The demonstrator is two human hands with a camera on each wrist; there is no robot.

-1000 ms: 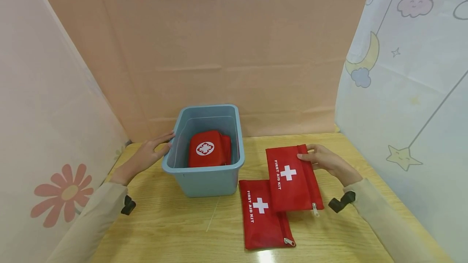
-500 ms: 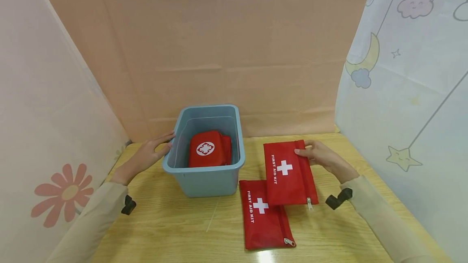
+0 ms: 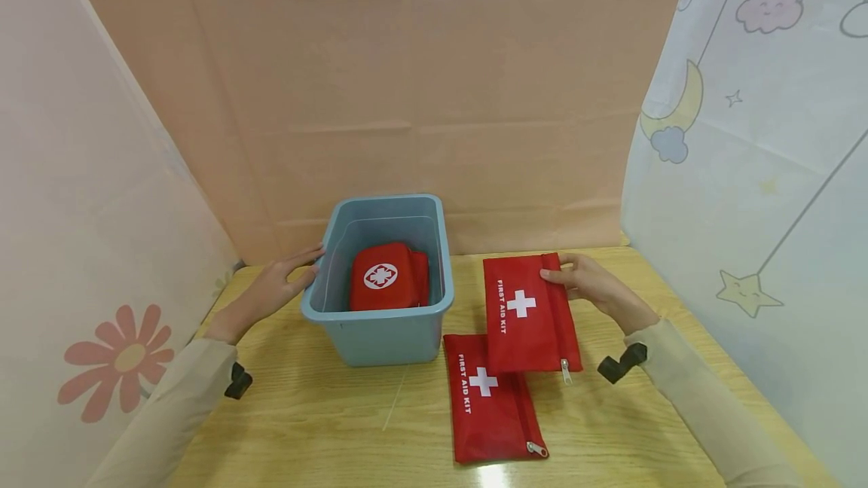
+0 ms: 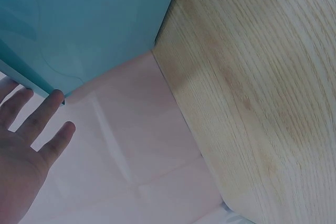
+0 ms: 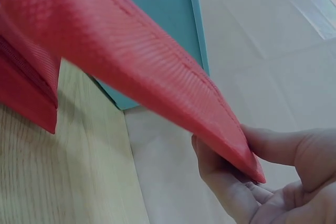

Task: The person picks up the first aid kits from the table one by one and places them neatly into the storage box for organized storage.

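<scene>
My right hand point(image 3: 585, 282) pinches the top right corner of a flat red first aid pouch point(image 3: 525, 315) and holds it lifted off the wooden table, just right of a blue plastic bin point(image 3: 380, 337). In the right wrist view the pouch point(image 5: 131, 72) hangs from my fingers point(image 5: 226, 182). A second red pouch point(image 3: 484, 401) lies flat on the table, partly under the held one. A thicker red first aid case point(image 3: 386, 277) sits inside the bin. My left hand point(image 3: 281, 281) rests with straight fingers against the bin's left rim point(image 4: 31, 80).
Pink sheets stand behind and to the left, and a white sheet with cartoon prints stands to the right, boxing in the table point(image 3: 319, 428). Bare wood shows in front of the bin and at the right edge.
My right hand has lifted the upper pouch and carried it up and to the left, toward the bin. The left hand, the bin and the lower pouch have stayed put.
</scene>
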